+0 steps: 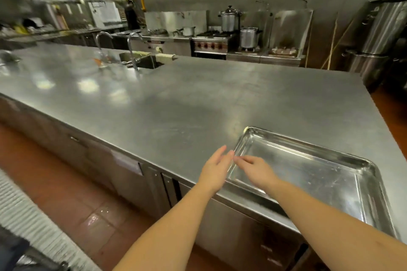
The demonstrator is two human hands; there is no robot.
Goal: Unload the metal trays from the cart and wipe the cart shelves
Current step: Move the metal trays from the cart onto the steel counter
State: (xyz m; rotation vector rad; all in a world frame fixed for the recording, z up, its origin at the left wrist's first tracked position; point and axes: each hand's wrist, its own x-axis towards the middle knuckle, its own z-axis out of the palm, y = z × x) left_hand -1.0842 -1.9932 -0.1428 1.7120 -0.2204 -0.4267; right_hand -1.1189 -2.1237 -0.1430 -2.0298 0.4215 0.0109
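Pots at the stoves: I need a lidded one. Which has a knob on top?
The tall pot, standing highest; the wider pot on its right and the small pot on its left show none.

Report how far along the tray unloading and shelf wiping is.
Done: one metal tray lies empty on the steel counter near its front edge. In hand: nothing; the left hand and right hand are open at the tray's left rim. Left: no cloth or cart shelf shows clearly, so wiping looks unstarted.
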